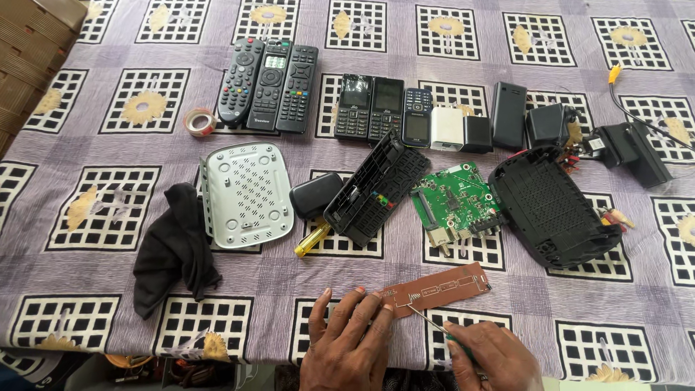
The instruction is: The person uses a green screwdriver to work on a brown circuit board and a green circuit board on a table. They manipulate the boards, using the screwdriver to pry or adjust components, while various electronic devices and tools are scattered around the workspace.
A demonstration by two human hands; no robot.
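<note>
Head view: my left hand (347,340) lies flat, fingers spread, fingertips pinning brown circuit strip (438,288) low centre of frame. Strip long, thin, copper-brown, pale traces. My right hand (492,358) grips thin screwdriver (427,321), tip touching strip. Green circuit board (455,203) above.

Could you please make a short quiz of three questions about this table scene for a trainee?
1. True or false: the left hand presses on the brown circuit strip.
2. What does the right hand hold? A) a roll of tape B) a thin tool C) a phone
3. How many remote controls lie side by side at the top?

Key: 1 true; 2 B; 3 three.
</note>
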